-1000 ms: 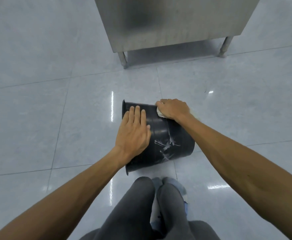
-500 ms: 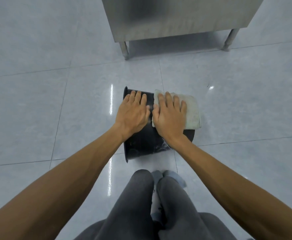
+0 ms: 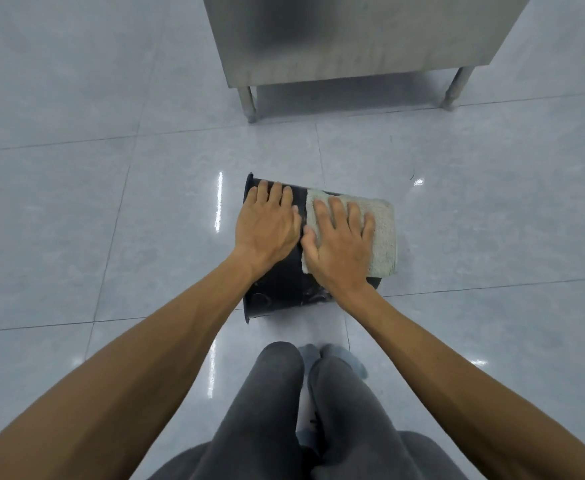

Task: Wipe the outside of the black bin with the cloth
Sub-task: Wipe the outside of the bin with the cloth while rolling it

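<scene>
The black bin (image 3: 277,289) lies on its side on the tiled floor, rim to the left. A pale greenish-white cloth (image 3: 383,233) is spread flat over the bin's right half. My right hand (image 3: 339,244) presses flat on the cloth with fingers spread and straight. My left hand (image 3: 267,226) rests flat on the bare black wall near the rim, fingers straight. Whitish streaks show on the bin's near side below my right wrist.
A stainless steel cabinet (image 3: 353,36) on short legs (image 3: 249,105) stands just beyond the bin. My knees in grey trousers (image 3: 284,410) and light shoes (image 3: 336,358) are right in front of the bin. Glossy grey floor tiles (image 3: 111,220) surround it.
A second ago my right hand held the cloth bunched at the bin's far side; it has since spread the cloth flat over the wall. Since half a second ago both hands have barely moved.
</scene>
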